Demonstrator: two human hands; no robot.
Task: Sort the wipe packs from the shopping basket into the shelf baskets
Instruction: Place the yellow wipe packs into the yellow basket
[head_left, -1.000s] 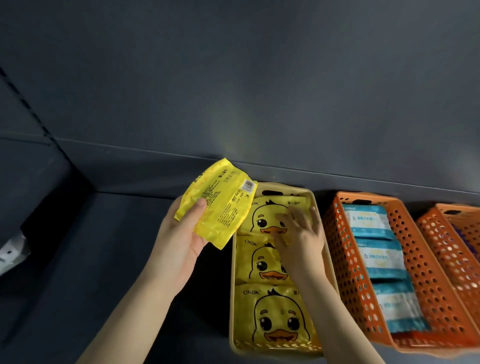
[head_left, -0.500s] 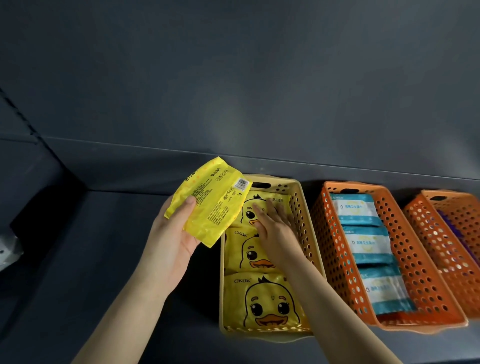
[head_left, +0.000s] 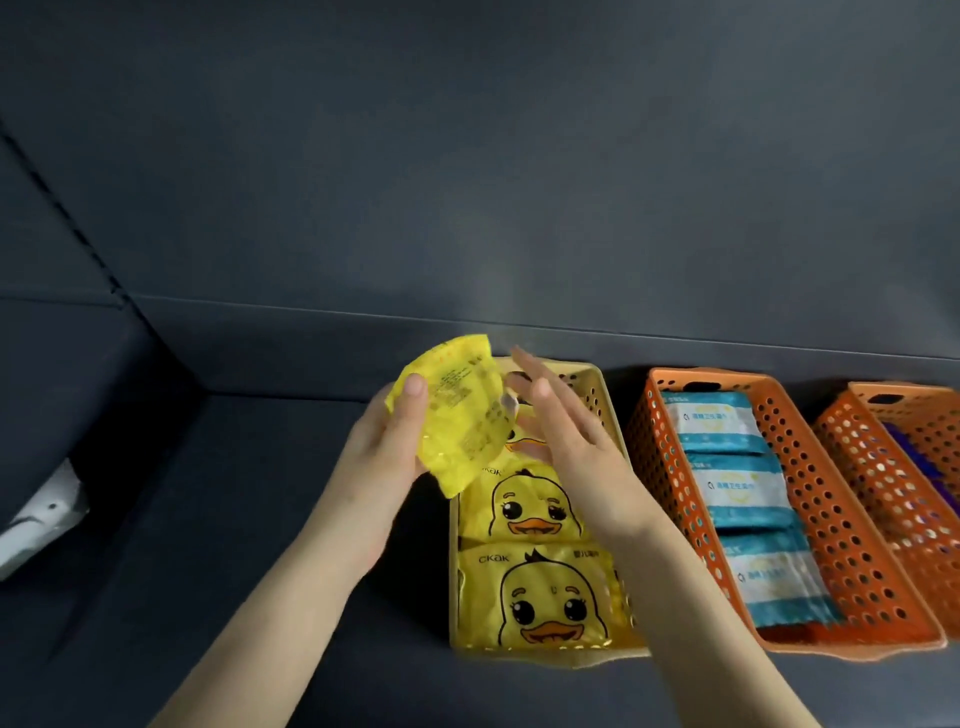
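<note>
Both hands are raised over the far end of a tan basket (head_left: 598, 395) on the dark shelf (head_left: 218, 519). The left hand (head_left: 382, 457) grips a yellow wipe pack (head_left: 457, 421), its thumb (head_left: 413, 392) pressed on the printed back and its fingers curled behind, so the pack stands tilted above the basket's far left corner. The right hand (head_left: 566, 441) is spread wide just beside the pack's right edge, fingers straight and palm turned toward it; whether a fingertip touches the wrapper cannot be told.

Under the hands, the tan basket holds duck packs (head_left: 535, 597) lying flat in a row, face up; two show fully and a third, at the far end, is mostly hidden by the right hand. Just beside it on the right stands an orange basket (head_left: 670, 483) with three blue-and-white packs (head_left: 737, 488) lined up front to back. A second orange basket (head_left: 883, 483) sits at the right edge of the view, with something purple (head_left: 901, 441) inside, too cut off to identify. At the far left edge lies a white object (head_left: 36, 519), blurred and unclear
</note>
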